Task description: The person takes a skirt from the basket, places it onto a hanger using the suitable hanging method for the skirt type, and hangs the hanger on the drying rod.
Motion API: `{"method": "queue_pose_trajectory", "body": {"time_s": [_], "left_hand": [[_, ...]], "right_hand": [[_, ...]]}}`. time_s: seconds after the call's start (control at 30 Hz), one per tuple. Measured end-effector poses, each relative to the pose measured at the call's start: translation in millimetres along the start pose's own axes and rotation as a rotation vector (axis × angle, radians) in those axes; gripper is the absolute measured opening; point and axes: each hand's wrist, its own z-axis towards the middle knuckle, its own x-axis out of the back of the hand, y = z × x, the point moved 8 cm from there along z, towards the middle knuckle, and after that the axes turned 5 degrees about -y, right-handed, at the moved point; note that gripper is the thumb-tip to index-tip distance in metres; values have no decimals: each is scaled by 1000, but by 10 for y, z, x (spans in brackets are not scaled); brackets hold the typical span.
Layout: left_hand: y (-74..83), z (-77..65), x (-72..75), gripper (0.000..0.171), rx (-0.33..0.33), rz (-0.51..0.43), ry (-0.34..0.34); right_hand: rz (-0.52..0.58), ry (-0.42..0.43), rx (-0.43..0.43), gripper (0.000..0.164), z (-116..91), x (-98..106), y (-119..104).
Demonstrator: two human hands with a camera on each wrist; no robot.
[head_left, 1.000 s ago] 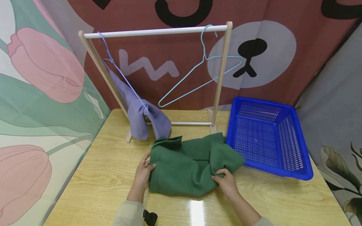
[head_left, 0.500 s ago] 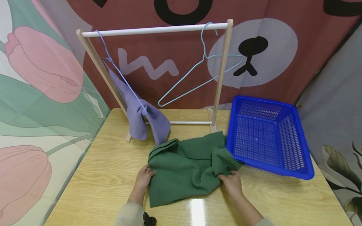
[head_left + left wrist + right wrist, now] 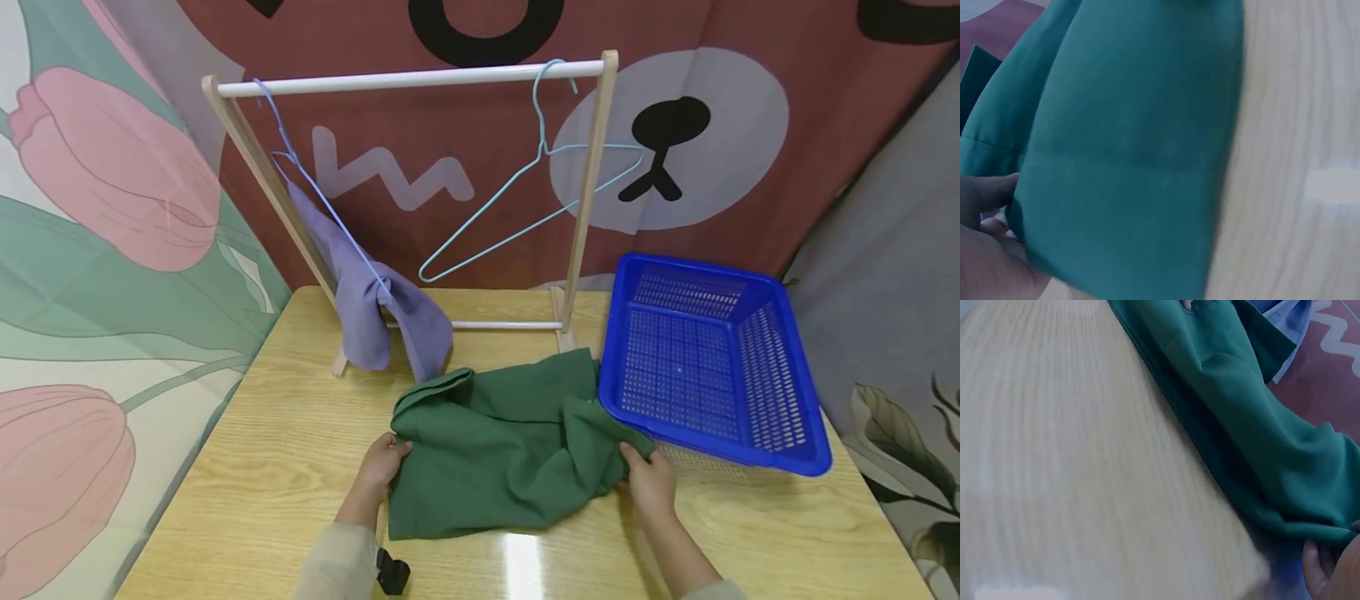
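Note:
A folded green garment (image 3: 480,467) with a stitched hem lies across the front of the table, its upper layers bunched and creased. My left hand (image 3: 381,461) pinches its left edge, thumb on top. In the left wrist view, the thumb and fingers of that left hand (image 3: 988,231) sit at the cloth's edge. At the other end, my right hand (image 3: 649,483) pinches the right corner close to the basket. The right wrist view has this right hand (image 3: 1334,569) gripping a fold at the lower right, its fingers partly under the cloth.
Behind the garment stands a rack with a white rail (image 3: 420,80). A purple garment (image 3: 367,308) hangs from a purple hanger at its left; a bare light-blue hanger (image 3: 517,179) hangs at its right. A blue plastic basket (image 3: 720,454) stands on the table's right side.
My right hand has moved right along the garment to its right corner, stretching the cloth wider. The near left part has come down flatter toward me; my left hand stays at the left edge.

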Motion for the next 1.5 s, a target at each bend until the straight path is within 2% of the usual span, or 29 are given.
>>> {"method": "queue_pose_trajectory", "body": {"time_s": [0.13, 0.27, 0.33, 0.43, 0.53, 0.57, 0.63, 0.73, 0.8, 0.87, 0.97, 1.07, 1.17, 1.23, 1.33, 1.5], "left_hand": [[68, 61, 64, 19, -49, 89, 40], [90, 106, 114, 17, -61, 149, 59], [105, 106, 132, 16, -65, 171, 64], [110, 89, 150, 17, -64, 200, 72], [80, 85, 165, 17, -43, 219, 86], [44, 109, 170, 19, -45, 231, 88], [-100, 249, 199, 26, -132, 250, 112], [-120, 295, 204, 24, -129, 286, 104], [-44, 272, 198, 23, -151, 313, 112], [145, 143, 161, 27, -93, 322, 93], [271, 111, 124, 34, -161, 298, 98], [353, 109, 89, 40, -194, 221, 86], [444, 109, 81, 43, -225, 148, 98], [515, 111, 87, 45, -263, 136, 124], [630, 126, 69, 42, -351, 204, 150], [795, 121, -20, 40, -452, 444, 184]], "right_hand": [[58, -39, -41, 37, -56, 59, 125], [24, -56, -62, 34, -101, 124, 245], [-43, -57, -64, 32, -114, 156, 287], [-216, -53, -43, 26, -119, 208, 299], [-362, -84, -18, 20, -109, 230, 299], [-411, -78, -8, 18, -97, 237, 305], [-460, -133, -4, 20, -91, 225, 307], [-521, -200, 24, 28, -73, 189, 250], [-508, -244, 51, 35, -61, 147, 167], [-491, -243, 91, 43, -30, 100, 63], [-459, -225, 147, 54, 21, 16, -97], [-471, -202, 207, 62, 72, -91, -236], [-522, -189, 285, 64, 111, -224, -347], [-573, -166, 339, 62, 119, -304, -407], [-669, -136, 419, 60, 107, -417, -493], [-836, -123, 530, 57, 99, -625, -616]]}}
